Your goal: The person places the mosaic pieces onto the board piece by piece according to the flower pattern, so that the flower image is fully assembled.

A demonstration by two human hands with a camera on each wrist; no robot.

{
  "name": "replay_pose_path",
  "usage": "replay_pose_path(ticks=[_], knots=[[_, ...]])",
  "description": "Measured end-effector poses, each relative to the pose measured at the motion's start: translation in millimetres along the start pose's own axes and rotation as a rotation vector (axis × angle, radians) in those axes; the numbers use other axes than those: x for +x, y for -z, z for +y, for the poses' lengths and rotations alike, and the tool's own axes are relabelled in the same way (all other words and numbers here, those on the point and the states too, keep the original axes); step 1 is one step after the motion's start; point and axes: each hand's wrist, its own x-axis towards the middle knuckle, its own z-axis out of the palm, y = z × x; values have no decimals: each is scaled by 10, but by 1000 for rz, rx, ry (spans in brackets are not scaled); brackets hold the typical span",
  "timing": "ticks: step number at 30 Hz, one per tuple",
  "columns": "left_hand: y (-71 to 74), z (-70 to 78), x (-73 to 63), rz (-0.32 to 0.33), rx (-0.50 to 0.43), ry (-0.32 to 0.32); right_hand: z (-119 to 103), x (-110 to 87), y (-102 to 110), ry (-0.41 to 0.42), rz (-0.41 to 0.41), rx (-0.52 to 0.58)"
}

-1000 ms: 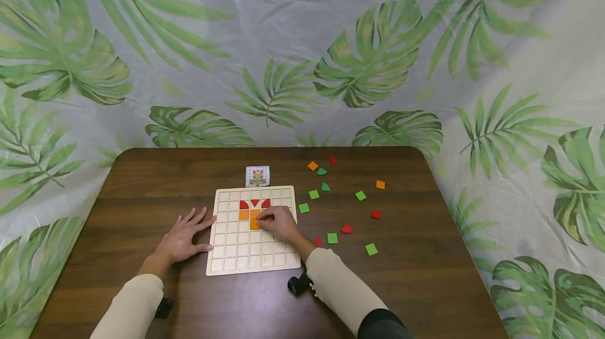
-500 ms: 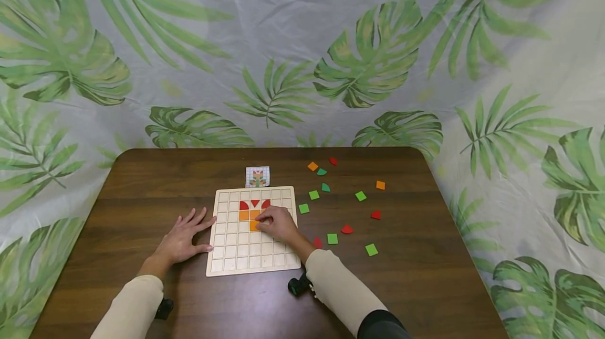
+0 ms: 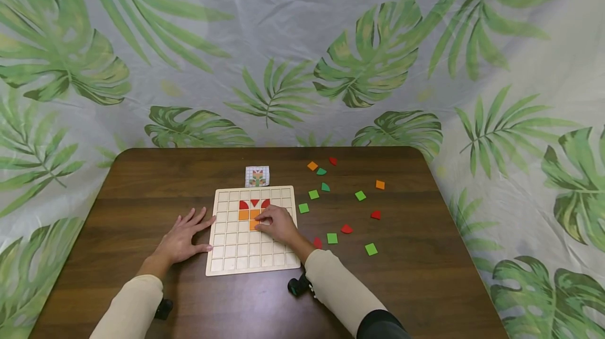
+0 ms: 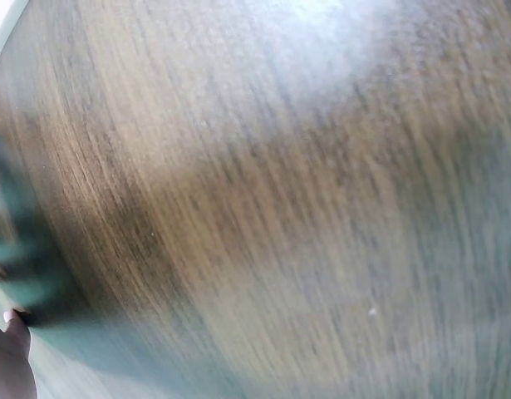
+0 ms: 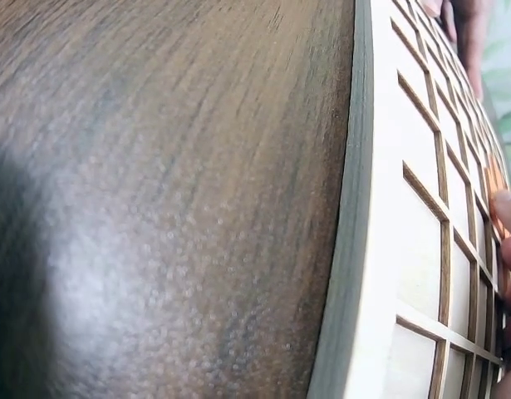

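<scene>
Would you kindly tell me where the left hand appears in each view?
Head: left hand, lower left of centre, at the board's left edge.
Left wrist: bottom left corner, cut off.
Right wrist: top right corner, beyond the board, cut off.
Shared landmark: the brown table.

My left sleeve [image 3: 129, 305] and right sleeve [image 3: 337, 282] are cream, the right meeting dark cloth [image 3: 382, 326]; I wear a black left camera [image 3: 164, 309] and a black right camera [image 3: 297, 286].
</scene>
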Motion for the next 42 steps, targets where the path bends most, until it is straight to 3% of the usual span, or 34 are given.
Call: replay_pose_path(ticks=[6, 11, 18, 25, 32, 42], knots=[[18, -6, -8, -1, 1, 8, 1, 12, 23, 7, 18, 42], [28, -8, -7, -2, 0, 10, 76, 26, 171, 6, 85, 118], [42, -7, -3, 1, 6, 11, 398, 53, 605, -57, 203, 148], [45, 8, -10, -3, 0, 16, 813, 43, 1030, -180, 277, 92], [44, 10, -22, -4, -8, 18, 1036, -3, 1314, -290, 238, 98], [20, 21, -3, 2, -7, 12, 1188, -8, 1426, -263, 86, 29]])
